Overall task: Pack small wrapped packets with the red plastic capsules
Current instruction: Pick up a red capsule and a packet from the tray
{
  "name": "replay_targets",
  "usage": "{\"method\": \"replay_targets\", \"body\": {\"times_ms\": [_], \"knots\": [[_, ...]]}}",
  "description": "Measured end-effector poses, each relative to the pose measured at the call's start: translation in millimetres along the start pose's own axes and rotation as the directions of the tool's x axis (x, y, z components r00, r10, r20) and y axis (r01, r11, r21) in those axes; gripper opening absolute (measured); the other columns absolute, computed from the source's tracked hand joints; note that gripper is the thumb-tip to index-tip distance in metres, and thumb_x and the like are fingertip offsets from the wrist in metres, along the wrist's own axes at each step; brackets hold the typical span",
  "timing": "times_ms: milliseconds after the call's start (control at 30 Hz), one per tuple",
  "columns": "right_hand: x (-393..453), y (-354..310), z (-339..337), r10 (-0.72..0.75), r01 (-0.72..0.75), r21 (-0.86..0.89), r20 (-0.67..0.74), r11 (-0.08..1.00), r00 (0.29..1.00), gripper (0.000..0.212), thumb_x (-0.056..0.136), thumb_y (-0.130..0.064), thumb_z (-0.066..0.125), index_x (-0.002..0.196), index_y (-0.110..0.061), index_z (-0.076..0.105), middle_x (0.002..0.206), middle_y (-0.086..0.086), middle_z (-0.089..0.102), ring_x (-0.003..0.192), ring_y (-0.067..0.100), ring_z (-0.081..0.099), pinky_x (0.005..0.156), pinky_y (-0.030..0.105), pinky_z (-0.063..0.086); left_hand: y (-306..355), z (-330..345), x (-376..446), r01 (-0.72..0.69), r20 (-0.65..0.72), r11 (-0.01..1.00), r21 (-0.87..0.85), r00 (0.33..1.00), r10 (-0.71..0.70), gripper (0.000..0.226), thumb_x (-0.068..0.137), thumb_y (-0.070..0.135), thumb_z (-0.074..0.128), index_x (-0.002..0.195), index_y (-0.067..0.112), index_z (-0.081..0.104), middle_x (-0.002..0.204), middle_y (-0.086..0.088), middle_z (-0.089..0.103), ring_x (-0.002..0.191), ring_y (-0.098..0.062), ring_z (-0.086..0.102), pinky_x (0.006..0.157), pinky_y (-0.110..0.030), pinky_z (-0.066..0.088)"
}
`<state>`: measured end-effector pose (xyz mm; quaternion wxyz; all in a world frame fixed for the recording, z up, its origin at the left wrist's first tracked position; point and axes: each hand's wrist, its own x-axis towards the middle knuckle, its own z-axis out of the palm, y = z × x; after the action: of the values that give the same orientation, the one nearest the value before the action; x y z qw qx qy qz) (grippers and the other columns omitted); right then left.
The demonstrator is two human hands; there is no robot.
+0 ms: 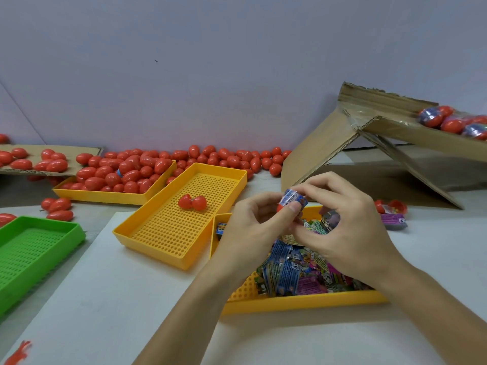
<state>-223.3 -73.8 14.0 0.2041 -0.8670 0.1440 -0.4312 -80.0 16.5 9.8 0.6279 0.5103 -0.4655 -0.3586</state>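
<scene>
Both hands meet above a yellow tray (303,302) heaped with small wrapped packets (295,272). My left hand (247,233) pinches a red capsule half (279,207), mostly hidden by the thumb. A blue wrapped packet (293,197) sits rolled in its mouth, and my right hand (350,227) pinches that packet from above. An open red capsule (191,202) with two joined halves lies in the middle yellow perforated tray (181,233). Several closed red capsules (126,172) fill another yellow tray at the back left.
Loose red capsules (232,158) line the wall. A green tray (31,248) sits at the left. A tilted cardboard box (390,133) at the right holds wrapped capsules (448,121). A purple packet (394,219) and capsule halves lie right of the packet tray.
</scene>
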Motion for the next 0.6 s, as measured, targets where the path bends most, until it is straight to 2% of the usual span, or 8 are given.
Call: {"method": "replay_targets", "body": {"times_ms": [67,100,300,433,600], "knots": [[-0.1,0.5,-0.2,0.011,-0.011,-0.009,-0.003,1.000,1.000,0.040,0.078,-0.023,0.077,0.116,-0.013,0.072,0.103,-0.007,0.059,0.095,0.007,0.058,0.068,0.006,0.040,0.4,1.2,-0.3,-0.024,-0.006,1.000,0.010,1.000,0.024,0.023,0.090,0.020,0.066,0.110,0.010,0.072,0.091,-0.006,0.076,0.088,-0.019,0.072,0.077,-0.028,0.059],[-0.3,0.8,-0.3,0.017,-0.017,-0.012,-0.003,1.000,1.000,0.039,0.078,-0.020,0.079,0.116,-0.013,0.072,0.103,-0.007,0.059,0.095,0.006,0.058,0.067,0.005,0.040,0.3,1.6,-0.4,-0.032,-0.009,0.999,0.014,0.999,0.032,0.024,0.091,0.020,0.066,0.112,0.010,0.071,0.093,-0.007,0.076,0.089,-0.019,0.073,0.077,-0.028,0.059],[1.6,-0.2,-3.5,0.020,-0.021,0.020,0.012,1.000,1.000,0.041,0.077,-0.012,0.083,0.116,-0.016,0.072,0.104,-0.006,0.061,0.099,0.011,0.061,0.070,0.014,0.047,-0.4,2.8,-1.5,-0.047,-0.010,0.998,0.032,0.999,0.047,0.023,0.095,0.021,0.062,0.114,0.010,0.070,0.098,-0.009,0.076,0.095,-0.023,0.073,0.083,-0.034,0.060],[0.9,0.6,-3.5,0.011,-0.012,0.022,0.047,1.000,0.999,0.041,0.077,-0.019,0.084,0.117,-0.017,0.072,0.103,-0.007,0.060,0.096,0.011,0.060,0.066,0.007,0.041,1.0,3.0,-1.1,-0.042,-0.021,0.998,0.045,0.999,0.043,0.026,0.097,0.023,0.060,0.117,0.009,0.069,0.100,-0.010,0.075,0.096,-0.024,0.073,0.084,-0.040,0.061],[0.0,2.0,-0.7,-0.003,0.003,0.005,0.033,1.000,0.999,0.041,0.079,-0.024,0.079,0.119,-0.018,0.070,0.105,-0.007,0.060,0.100,0.009,0.060,0.078,0.015,0.050,0.8,4.4,-0.2,-0.043,-0.056,0.998,0.049,0.997,0.045,0.023,0.100,0.018,0.055,0.114,0.006,0.069,0.097,-0.014,0.075,0.090,-0.025,0.074,0.081,-0.040,0.062]]}}
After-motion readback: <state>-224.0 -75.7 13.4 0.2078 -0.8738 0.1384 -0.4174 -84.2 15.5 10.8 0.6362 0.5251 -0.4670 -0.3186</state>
